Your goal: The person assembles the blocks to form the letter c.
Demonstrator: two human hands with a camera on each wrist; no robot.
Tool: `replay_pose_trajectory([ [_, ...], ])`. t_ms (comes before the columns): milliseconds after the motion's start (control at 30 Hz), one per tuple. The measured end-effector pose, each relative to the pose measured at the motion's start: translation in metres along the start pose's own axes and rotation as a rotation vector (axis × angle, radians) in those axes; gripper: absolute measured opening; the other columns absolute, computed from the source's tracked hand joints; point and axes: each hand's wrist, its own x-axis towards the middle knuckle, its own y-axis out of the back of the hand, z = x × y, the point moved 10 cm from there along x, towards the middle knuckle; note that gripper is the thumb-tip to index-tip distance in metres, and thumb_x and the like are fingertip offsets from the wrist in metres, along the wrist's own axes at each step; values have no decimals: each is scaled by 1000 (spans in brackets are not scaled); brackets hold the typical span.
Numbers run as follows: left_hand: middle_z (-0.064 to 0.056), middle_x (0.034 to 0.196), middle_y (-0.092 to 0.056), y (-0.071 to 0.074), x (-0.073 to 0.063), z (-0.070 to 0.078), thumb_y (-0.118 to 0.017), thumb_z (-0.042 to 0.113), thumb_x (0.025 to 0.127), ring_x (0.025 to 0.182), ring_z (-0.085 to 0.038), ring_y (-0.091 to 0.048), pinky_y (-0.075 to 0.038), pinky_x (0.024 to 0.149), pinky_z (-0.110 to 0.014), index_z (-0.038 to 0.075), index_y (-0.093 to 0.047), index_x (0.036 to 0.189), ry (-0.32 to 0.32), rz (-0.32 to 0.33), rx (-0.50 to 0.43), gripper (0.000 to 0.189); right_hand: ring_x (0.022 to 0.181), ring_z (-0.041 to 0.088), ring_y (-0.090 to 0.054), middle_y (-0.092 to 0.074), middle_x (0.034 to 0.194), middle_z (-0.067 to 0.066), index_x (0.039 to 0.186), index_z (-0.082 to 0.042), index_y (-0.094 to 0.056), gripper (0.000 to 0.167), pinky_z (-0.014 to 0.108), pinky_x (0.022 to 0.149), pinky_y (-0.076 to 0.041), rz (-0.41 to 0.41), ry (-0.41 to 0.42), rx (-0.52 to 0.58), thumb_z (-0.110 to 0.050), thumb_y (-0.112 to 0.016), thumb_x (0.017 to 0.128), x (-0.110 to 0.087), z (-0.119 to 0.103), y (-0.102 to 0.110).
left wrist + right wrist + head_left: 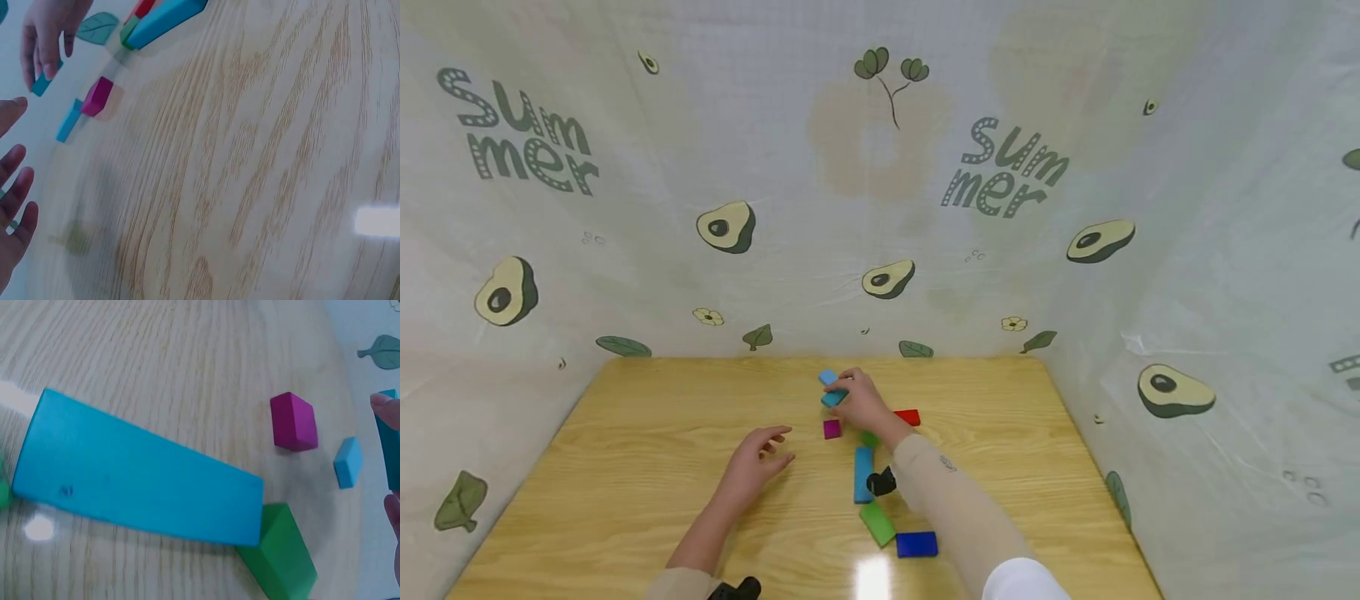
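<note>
My right hand [859,402] pinches a small blue block [832,398] between thumb and fingers, above the far part of the table. Just beyond it lies a light-blue block [827,377], with a magenta block [832,429] on the nearer side. Under the right wrist a green block [278,556] touches the end of a long blue block [137,475]. My left hand [758,460] hovers left of the blocks, fingers spread and holding nothing; in the left wrist view its fingers [19,190] show at the left edge.
A red block [907,417] lies right of the right wrist. Nearer me, a light-green block [877,524] sits at the end of the long blue block, beside a dark-blue block [917,544]. A printed cloth [790,167] hangs behind and beside the wooden table [655,433].
</note>
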Motion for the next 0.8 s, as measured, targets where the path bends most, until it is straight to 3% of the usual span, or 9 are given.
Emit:
replay_pose_trajectory([
  [200, -17, 112, -60, -13, 4, 10, -76, 10, 86, 96, -33, -56, -46, 89, -49, 4, -62, 128, -29, -31, -15, 45, 127, 31, -38, -43, 136, 7, 118, -14, -71, 33, 45, 101, -40, 30, 9, 27, -14, -77, 85, -8, 5, 18],
  [433, -16, 111, -61, -29, 6, 21, -76, 8, 84, 94, -32, -57, -46, 88, -50, 4, -63, 125, -50, -35, -30, 43, 127, 30, -37, -41, 137, 7, 121, -14, -69, 36, 43, 101, -41, 46, -17, 46, -15, -76, 86, -22, 23, 33],
  [800, -14, 110, -61, -69, 8, 28, -78, 11, 84, 95, -31, -57, -49, 85, -47, 6, -64, 125, -38, -103, -50, 43, 129, 31, -36, -40, 139, 9, 122, -15, -69, 37, 42, 102, -41, 110, -89, 78, -15, -77, 86, -47, 58, 58],
])
